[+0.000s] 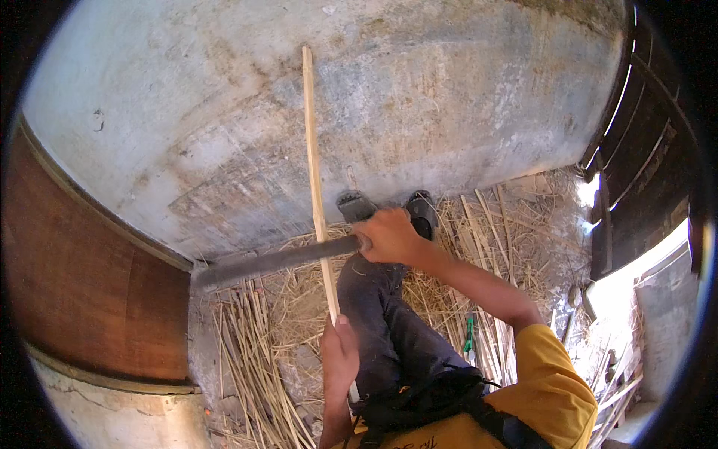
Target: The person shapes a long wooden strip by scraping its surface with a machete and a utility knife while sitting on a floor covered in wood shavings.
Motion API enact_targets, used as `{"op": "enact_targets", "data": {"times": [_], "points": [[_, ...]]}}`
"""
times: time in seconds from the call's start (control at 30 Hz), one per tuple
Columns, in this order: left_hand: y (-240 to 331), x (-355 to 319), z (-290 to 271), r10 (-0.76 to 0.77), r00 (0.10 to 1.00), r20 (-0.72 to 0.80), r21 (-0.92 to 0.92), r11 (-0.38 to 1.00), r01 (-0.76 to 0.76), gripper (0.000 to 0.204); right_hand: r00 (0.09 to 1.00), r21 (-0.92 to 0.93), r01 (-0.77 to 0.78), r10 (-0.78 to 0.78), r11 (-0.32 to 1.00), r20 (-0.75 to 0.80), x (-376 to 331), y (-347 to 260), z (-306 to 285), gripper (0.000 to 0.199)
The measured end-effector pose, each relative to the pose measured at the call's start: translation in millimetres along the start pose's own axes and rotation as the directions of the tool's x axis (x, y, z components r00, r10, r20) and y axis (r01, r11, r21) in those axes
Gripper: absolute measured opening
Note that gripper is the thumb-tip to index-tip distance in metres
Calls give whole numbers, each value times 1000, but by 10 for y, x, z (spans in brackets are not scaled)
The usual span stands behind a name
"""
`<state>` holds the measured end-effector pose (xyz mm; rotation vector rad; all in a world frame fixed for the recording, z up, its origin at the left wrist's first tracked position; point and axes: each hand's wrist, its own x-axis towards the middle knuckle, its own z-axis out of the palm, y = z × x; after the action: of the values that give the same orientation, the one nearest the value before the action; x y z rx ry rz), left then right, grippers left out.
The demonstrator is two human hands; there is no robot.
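The left hand (339,358) sits lowest in view, fingers wrapped around the near end of a long pale stick (315,172). Above it, the right hand (389,236) is clenched on the handle of a dark blade (277,262) (it lies across the stick, pointing left). The stick runs up from the straw-strewn floor (262,359) and leans against the stained grey wall (419,97). A brown wooden panel (82,277) stands at left.

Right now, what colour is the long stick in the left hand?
Pale tan, bare wood: the long stick shows best in the head view, running up against the grey wall.
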<state>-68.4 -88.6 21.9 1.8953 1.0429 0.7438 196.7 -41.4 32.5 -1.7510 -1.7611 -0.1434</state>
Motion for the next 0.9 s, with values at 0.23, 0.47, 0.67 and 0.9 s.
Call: {"op": "enact_targets", "data": {"times": [0.23, 0.47, 0.67, 0.9], "points": [[-36, 40, -133, 22, 999, -44, 117, 993, -17, 40, 993, 38, -54, 58, 998, -101, 160, 13, 128, 13], [-75, 54, -130, -45, 999, -16, 98, 994, 46, 36, 997, -106, 69, -65, 992, 38, 166, -83, 196, 10], [41, 56, -269, -44, 998, -47, 168, 984, 52, 32, 997, 123, -54, 60, 991, -49, 219, -132, 277, 21], [-21, 73, -129, 39, 997, -64, 160, 987, -29, 34, 995, -121, -2, -10, 993, -97, 394, 109, 197, 13]]}}
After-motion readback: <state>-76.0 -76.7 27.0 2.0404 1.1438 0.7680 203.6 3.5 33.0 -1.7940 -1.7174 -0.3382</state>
